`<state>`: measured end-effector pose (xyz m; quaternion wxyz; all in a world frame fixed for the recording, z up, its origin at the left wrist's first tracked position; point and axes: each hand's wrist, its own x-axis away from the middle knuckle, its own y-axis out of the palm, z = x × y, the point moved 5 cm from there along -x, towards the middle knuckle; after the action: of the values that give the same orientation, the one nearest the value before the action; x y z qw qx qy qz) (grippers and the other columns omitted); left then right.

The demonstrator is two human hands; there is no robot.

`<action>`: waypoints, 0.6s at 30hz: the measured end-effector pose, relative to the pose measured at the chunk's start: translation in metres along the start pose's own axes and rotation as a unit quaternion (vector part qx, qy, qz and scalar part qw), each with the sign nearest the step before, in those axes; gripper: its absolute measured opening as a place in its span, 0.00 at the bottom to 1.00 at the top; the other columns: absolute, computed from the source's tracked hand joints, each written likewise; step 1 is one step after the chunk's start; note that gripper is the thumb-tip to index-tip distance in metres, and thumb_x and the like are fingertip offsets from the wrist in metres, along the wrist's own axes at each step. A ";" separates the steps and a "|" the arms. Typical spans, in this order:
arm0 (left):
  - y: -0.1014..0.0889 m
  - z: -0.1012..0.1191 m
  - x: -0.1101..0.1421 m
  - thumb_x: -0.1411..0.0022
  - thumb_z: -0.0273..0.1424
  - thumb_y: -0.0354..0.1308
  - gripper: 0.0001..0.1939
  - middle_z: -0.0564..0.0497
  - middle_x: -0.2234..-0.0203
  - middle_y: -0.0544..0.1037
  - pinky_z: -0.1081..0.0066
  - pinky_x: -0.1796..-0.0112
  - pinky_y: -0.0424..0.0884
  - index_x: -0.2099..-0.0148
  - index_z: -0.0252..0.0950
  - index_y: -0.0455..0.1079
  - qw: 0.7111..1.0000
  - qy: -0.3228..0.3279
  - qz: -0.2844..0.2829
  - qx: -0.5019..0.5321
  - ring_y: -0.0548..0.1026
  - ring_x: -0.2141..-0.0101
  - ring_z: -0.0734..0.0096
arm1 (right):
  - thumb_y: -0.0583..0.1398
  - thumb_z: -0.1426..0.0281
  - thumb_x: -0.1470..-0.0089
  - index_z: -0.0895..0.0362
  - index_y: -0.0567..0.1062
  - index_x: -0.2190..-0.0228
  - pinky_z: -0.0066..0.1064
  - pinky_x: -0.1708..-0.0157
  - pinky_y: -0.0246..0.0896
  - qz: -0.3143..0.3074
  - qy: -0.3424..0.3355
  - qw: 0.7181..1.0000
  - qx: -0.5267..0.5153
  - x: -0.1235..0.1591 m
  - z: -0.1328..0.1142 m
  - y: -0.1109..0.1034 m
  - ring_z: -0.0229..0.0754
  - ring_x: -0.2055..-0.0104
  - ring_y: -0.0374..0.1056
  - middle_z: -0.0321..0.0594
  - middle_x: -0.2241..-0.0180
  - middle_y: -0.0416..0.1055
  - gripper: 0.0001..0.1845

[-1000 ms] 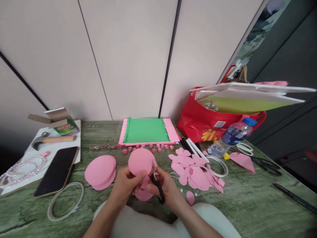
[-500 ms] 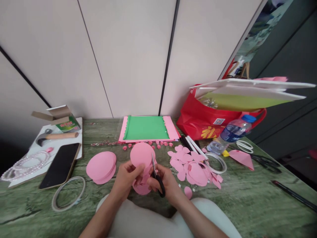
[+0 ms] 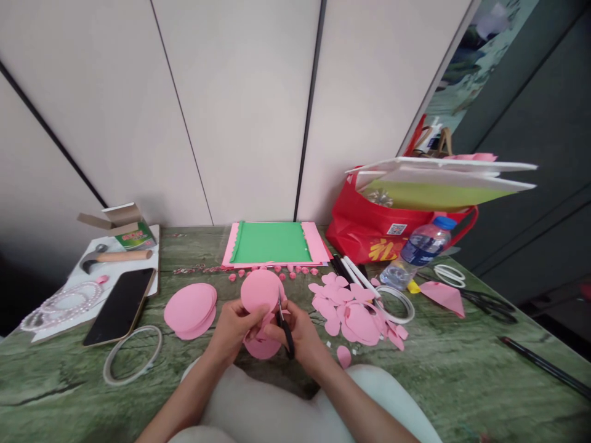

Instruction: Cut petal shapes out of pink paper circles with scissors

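A pink paper circle (image 3: 259, 290) is pinched between the thumb and fingers of my left hand (image 3: 241, 325). My right hand (image 3: 298, 335) grips black-handled scissors (image 3: 285, 335), whose blades point up at the right edge of the circle. Below my hands another pink paper disc (image 3: 262, 349) shows on the table, partly hidden by my fingers. To the left lies a stack of pink paper circles (image 3: 190, 311). On the right are pink flower-shaped cutouts and scraps (image 3: 362, 323).
A green sheet (image 3: 271, 242) lies on pink paper at the back, with small pink rolls before it. Left are a phone (image 3: 120, 306), a hammer (image 3: 122, 256) and a tape roll (image 3: 111, 363). Right are a red bag (image 3: 349, 231), a water bottle (image 3: 418, 252) and a pen (image 3: 545, 364).
The scissors have moved closer in against the circle's right edge, their blades now overlapping it. My left hand keeps its pinch. The whole view has shifted slightly.
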<state>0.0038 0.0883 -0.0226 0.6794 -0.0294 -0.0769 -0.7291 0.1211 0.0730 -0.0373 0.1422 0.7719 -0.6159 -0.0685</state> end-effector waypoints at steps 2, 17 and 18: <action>-0.002 0.001 0.001 0.57 0.36 0.64 0.17 0.58 0.94 0.61 0.79 0.87 0.46 0.85 0.32 0.62 1.000 0.003 -0.005 -0.008 0.54 0.90 0.85 | 0.69 0.67 0.70 0.56 0.63 0.74 0.23 0.79 0.52 0.004 0.009 1.000 0.008 0.000 0.002 0.000 0.31 0.81 0.56 0.26 0.83 0.63 0.22; -0.021 -0.013 -0.002 0.53 0.39 0.61 0.16 0.59 0.94 0.61 0.79 0.87 0.48 0.81 0.32 0.65 0.998 -0.009 -0.017 -0.061 0.54 0.90 0.84 | 0.69 0.67 0.71 0.58 0.64 0.75 0.22 0.79 0.46 0.000 0.066 0.997 -0.038 0.004 0.007 0.016 0.30 0.80 0.50 0.27 0.82 0.60 0.22; -0.022 -0.013 -0.001 0.53 0.38 0.61 0.16 0.59 0.94 0.61 0.79 0.87 0.48 0.81 0.32 0.65 0.998 -0.009 -0.015 -0.062 0.54 0.90 0.84 | 0.69 0.67 0.71 0.58 0.64 0.75 0.22 0.79 0.46 0.003 0.067 0.997 -0.040 0.005 0.007 0.017 0.30 0.80 0.50 0.27 0.83 0.60 0.22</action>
<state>-0.0172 0.0891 -0.0375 0.6645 -0.0766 -0.0379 -0.7424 0.1044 0.0642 -0.0388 0.2142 0.7668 -0.6037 -0.0406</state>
